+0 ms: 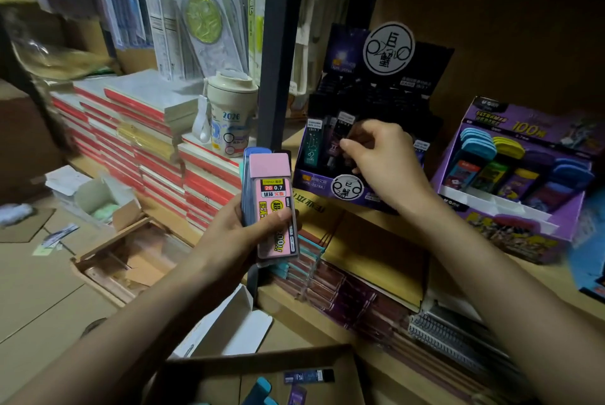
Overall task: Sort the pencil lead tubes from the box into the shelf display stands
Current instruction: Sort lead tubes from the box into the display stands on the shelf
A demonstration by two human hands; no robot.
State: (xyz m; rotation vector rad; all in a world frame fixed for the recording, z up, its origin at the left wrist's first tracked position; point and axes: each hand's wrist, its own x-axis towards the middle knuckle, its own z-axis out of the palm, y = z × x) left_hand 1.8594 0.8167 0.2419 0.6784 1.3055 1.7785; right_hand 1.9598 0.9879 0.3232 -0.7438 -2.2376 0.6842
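Just left of the dark display stand [327, 183], your left hand [235, 234] is closed around a small stack of lead tubes, thumb pressed across the pink tube [273, 208] on the front. That stack is held at its lower half only. If your thumb eases, the tubes could fan apart and drop to the floor or into the box [255, 363] below the stand, where a few loose tubes [309, 376] are waiting.

At the stand itself, your right hand [381, 164] has its fingers curled, and thumb and forefinger appear to pinch a dark slim tube [342, 134] in the front row. The neighbouring teal-marked tube [312, 142] stands just beside it, so a sideways nudge may tip the row.

Right of the dark stand sits the purple display stand [458, 198], filled with broad-capped coloured tubes [476, 155]. The pink tube's cap looks like those, so it probably belongs there. The shelf is dim and the dark labels look alike, so you could easily put one in the wrong stand.
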